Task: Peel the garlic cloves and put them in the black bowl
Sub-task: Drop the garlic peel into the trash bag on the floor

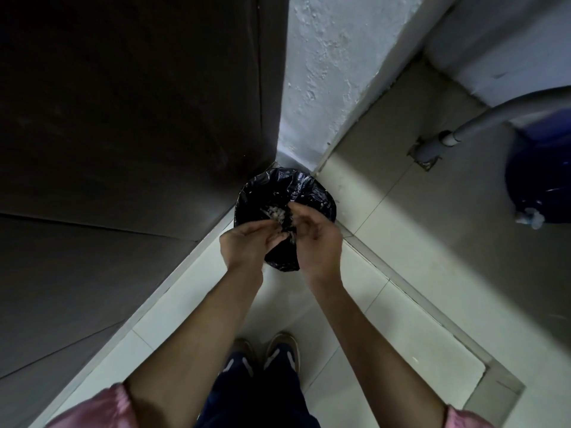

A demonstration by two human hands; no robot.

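Note:
I stand over a small bin lined with a black plastic bag point(312, 193) in the corner of the floor. Pale garlic peel flakes point(275, 213) lie inside the bag. My left hand point(247, 245) and my right hand point(315, 239) meet just above the bin's near rim, fingertips close together and blurred by motion. The left fingers reach out towards the right hand. The right fingers curl loosely inward, and I see nothing held in either hand. No garlic cloves and no black bowl are in view.
A dark cabinet face point(129, 118) rises on the left and a rough white wall point(333, 72) stands behind the bin. A grey pipe point(482, 118) and a blue container point(540, 180) are at the right. My shoes point(265, 353) stand on pale floor tiles.

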